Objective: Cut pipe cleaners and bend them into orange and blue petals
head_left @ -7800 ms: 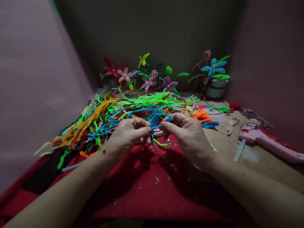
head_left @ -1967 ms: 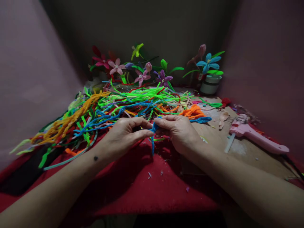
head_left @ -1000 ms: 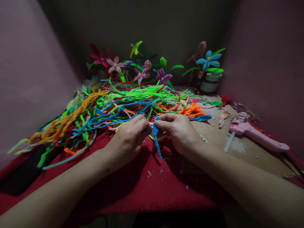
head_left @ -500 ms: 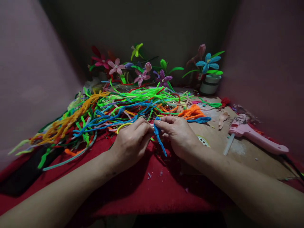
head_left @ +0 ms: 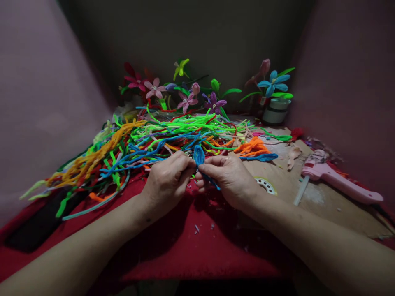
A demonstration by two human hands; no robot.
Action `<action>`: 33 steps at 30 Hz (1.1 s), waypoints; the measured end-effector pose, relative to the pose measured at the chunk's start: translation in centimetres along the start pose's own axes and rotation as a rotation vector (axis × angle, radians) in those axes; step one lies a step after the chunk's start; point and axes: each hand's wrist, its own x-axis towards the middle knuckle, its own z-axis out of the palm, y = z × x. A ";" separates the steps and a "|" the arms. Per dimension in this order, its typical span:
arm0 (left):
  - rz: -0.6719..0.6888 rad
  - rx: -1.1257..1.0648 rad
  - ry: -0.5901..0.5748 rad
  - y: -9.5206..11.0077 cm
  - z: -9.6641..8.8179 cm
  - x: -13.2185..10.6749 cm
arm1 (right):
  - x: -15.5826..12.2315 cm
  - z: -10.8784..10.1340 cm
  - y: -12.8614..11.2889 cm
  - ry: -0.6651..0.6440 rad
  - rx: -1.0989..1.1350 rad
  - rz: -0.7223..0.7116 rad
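Between my hands a blue pipe cleaner petal [head_left: 199, 155] stands upright, bent into a rounded leaf shape, with its tail hanging down to the right. My right hand [head_left: 233, 174] pinches the base of the petal between thumb and fingertips. My left hand [head_left: 169, 174] is closed, its fingertips at the petal's left side near the base; what lies inside its fingers is partly hidden. Just behind the hands spreads a heap of mixed pipe cleaners [head_left: 185, 125]. A second blue petal [head_left: 268, 157] lies beside orange pipe cleaners [head_left: 253, 146] to the right.
A pink glue gun [head_left: 345, 179] rests on the cardboard [head_left: 321, 213] at right, near a white round disc with holes [head_left: 266, 185]. Finished flowers [head_left: 187, 100] stand at the back, a blue one [head_left: 274, 83] by a jar [head_left: 275, 111]. A black flat object [head_left: 33, 224] lies left on red cloth [head_left: 185, 255].
The blue pipe cleaner has turned from hanging down over the fingers to standing up as a petal shape. The whole view has shifted slightly.
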 end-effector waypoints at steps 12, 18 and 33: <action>-0.673 -0.799 -0.146 0.7 -1.3 1.4 | 0.2 -0.4 0.0 -0.061 0.123 -0.016; -0.621 -0.761 -0.106 0.8 -1.4 1.2 | 0.1 -0.4 0.0 -0.101 0.149 0.032; -0.508 -0.807 -0.244 0.2 -1.6 1.7 | -0.2 -0.2 -0.1 -0.128 -0.108 -0.043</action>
